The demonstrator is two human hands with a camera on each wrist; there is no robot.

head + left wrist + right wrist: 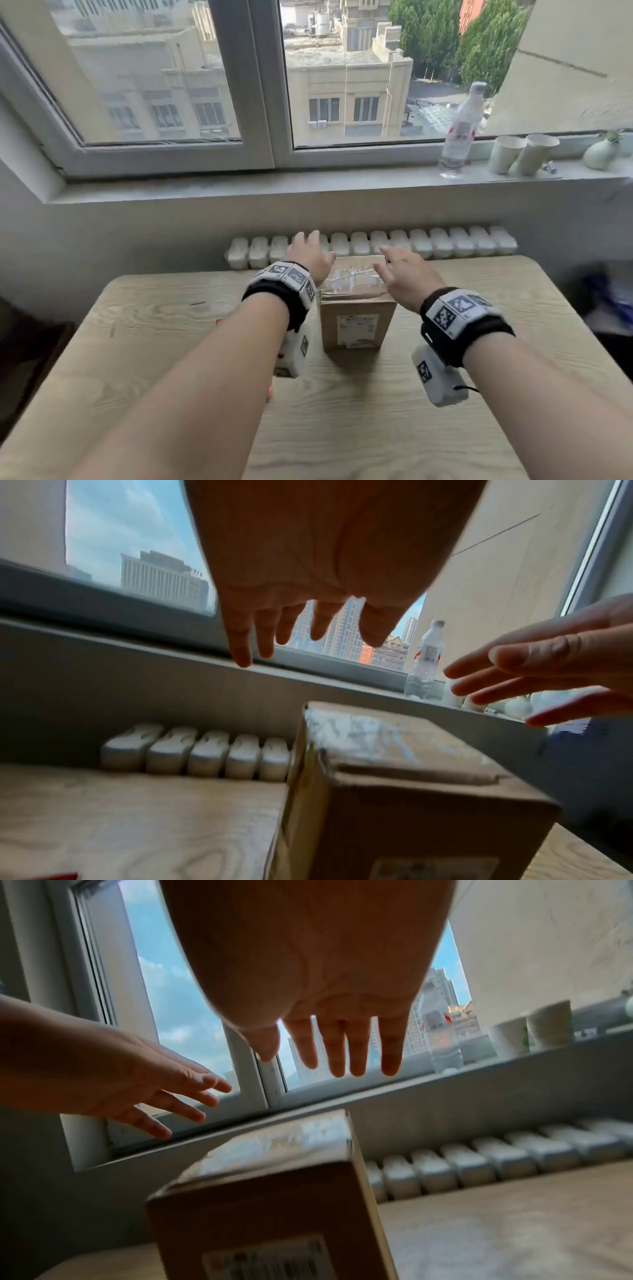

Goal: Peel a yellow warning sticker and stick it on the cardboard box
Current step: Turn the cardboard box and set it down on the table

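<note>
A brown cardboard box (356, 308) stands in the middle of the wooden table, its top crossed by shiny clear tape and a white label on its near face. It also fills the lower part of the left wrist view (404, 785) and the right wrist view (270, 1191). My left hand (308, 255) hovers over the box's left far corner, fingers straight and spread, holding nothing. My right hand (400, 274) hovers over the right far corner, also spread and empty. Neither hand touches the box in the wrist views. A small red-edged scrap (218, 322) shows beside my left forearm; no yellow sticker is visible.
The light wooden table (479, 308) stands against a wall with a white radiator (445, 241) behind it. On the windowsill stand a clear water bottle (460, 133), two paper cups (520, 154) and a small pale vase (601, 152).
</note>
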